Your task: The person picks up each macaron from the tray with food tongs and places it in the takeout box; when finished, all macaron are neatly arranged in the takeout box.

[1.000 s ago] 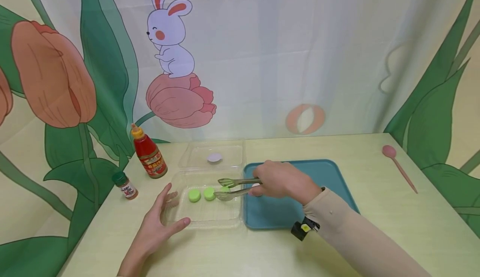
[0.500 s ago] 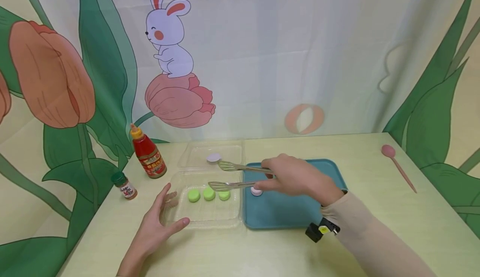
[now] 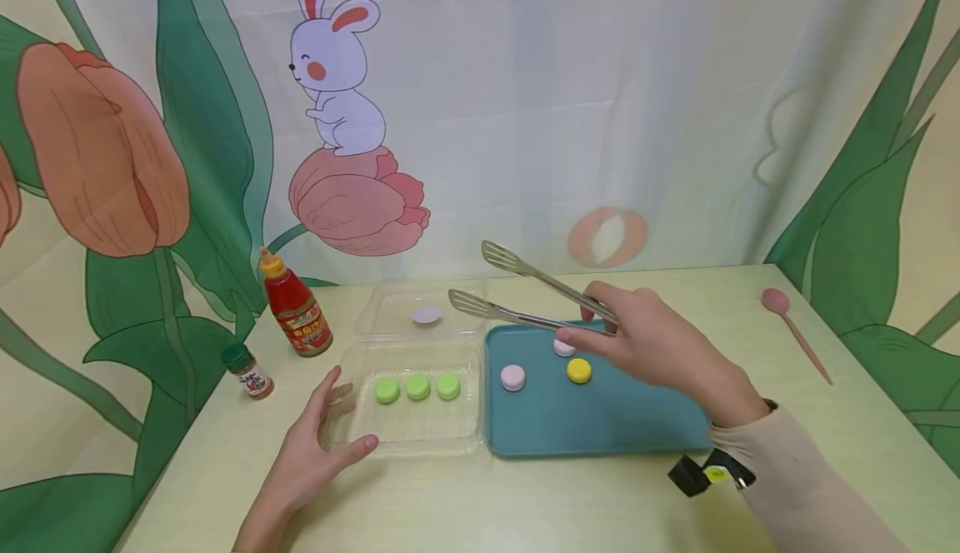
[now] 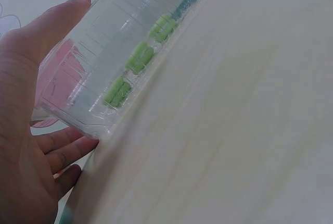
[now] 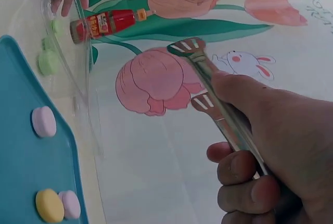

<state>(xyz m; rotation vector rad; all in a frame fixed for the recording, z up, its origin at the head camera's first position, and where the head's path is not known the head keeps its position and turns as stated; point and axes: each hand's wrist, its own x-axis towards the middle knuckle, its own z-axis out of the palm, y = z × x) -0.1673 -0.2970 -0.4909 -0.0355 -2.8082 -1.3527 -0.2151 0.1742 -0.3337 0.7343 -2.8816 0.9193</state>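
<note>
My right hand (image 3: pixel 660 341) grips metal tongs (image 3: pixel 540 320) above the blue tray (image 3: pixel 600 432); the tongs' slotted ends stand apart, holding nothing. On the tray lie a pink macaron (image 3: pixel 513 378), a yellow macaron (image 3: pixel 578 371) and a second pink macaron (image 3: pixel 564 348), partly hidden under the hand and tongs. Beside the left wall of a clear plastic box (image 3: pixel 412 436), my left hand (image 3: pixel 311 449) spreads its thumb and relaxed fingers; whether it touches the box is hard to tell. A row of three green macarons (image 3: pixel 417 386) sits inside the box, as the left wrist view also shows.
The box's lid (image 3: pixel 457 303) lies folded back, with a pale oval spot (image 3: pixel 427 316) on it. To the left stand a red sauce bottle (image 3: pixel 300 311) and a green-capped jar (image 3: pixel 251 374). A pink spoon (image 3: pixel 791 328) lies far right. A printed curtain (image 3: pixel 525 120) hangs behind the table.
My right hand has moved right and up with the tongs, from over the green macarons to above the tray. The tongs' ends have spread apart. My left hand stays in place.
</note>
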